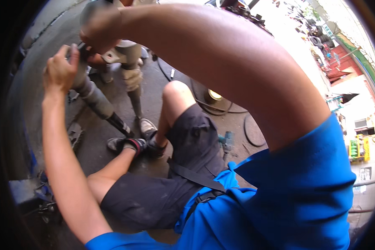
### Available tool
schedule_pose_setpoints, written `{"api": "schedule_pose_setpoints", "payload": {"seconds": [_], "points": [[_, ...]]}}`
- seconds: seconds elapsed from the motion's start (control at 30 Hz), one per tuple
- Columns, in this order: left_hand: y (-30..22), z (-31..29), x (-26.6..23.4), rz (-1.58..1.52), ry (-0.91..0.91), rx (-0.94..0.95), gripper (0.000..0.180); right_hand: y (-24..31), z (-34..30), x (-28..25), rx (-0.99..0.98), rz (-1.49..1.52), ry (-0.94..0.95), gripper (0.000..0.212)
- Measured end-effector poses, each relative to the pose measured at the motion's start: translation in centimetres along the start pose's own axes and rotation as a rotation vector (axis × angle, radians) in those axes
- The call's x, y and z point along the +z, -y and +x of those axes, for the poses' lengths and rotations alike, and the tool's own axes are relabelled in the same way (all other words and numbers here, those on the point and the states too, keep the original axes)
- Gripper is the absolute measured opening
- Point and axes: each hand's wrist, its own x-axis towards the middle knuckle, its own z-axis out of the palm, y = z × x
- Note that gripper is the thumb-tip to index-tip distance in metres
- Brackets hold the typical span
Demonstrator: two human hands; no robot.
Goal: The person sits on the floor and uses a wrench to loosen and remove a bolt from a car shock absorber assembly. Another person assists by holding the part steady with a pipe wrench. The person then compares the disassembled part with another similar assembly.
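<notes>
A long grey metal shaft (96,102) slants from the upper left down to the floor beside my feet. At its upper end, my left hand (60,71) is closed, thumb raised and fingers bent against the dark metal there. My right hand (101,30) reaches across from the right to the same upper end. It is smeared by motion, and its fingers are mostly hidden. A second upright metal part (130,54) with a bolt-hole flange (113,56) stands just right of the shaft. A pale, rough lump (132,79) surrounds its lower portion.
Black cable (212,111) loops over the floor near a gold-coloured round tin (214,95). A teal power tool (226,141) lies beside my thigh. My shoes (148,128) are close to the shaft's lower end. Further right stands a yellow crate (364,148) with green bottles.
</notes>
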Motion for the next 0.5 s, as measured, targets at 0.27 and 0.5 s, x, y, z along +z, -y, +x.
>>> {"api": "schedule_pose_setpoints", "payload": {"seconds": [0.27,0.5], "points": [[0.8,-3.9,-5.5,-0.099,-0.084,0.041,0.066,1.5,0.0,-1.0,-0.142,0.270,-0.262,0.068],[-0.3,-6.0,-7.9,-0.181,0.041,0.065,0.087,0.8,-2.4,-0.9,-0.222,0.300,-0.283,0.060]]}}
